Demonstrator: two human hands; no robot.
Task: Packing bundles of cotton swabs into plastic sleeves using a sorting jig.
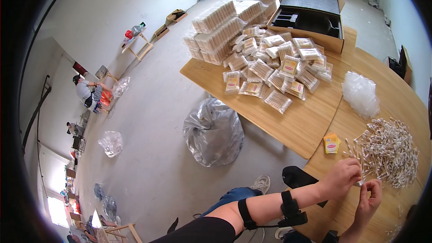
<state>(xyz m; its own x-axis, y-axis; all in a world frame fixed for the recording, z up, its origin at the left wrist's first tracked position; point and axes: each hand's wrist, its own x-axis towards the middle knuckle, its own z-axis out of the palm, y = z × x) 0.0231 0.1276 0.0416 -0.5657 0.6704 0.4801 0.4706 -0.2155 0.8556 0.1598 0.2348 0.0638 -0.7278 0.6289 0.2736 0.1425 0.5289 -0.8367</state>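
My left hand (343, 179) is closed over the near right table, its fingers wrapped round a few cotton swabs that stick out above it. Just to its right, the fingertips of my right hand (370, 195) are pinched at the white swab ends between the two hands; how many swabs is hidden. Right beyond the hands spreads a big loose heap of white-tipped cotton swabs (392, 154). A small stack of yellow label cards (331, 143) lies on the wood to the left of that heap. Clear plastic bags (360, 93) are bunched further back.
Filled swab packets (278, 101) pile up on the left table (288, 128), with stacked bundles (216, 18) and an open cardboard box (310, 38) behind. A grey plastic sack (213, 132) stands on the floor. Other people (85, 91) sit far left.
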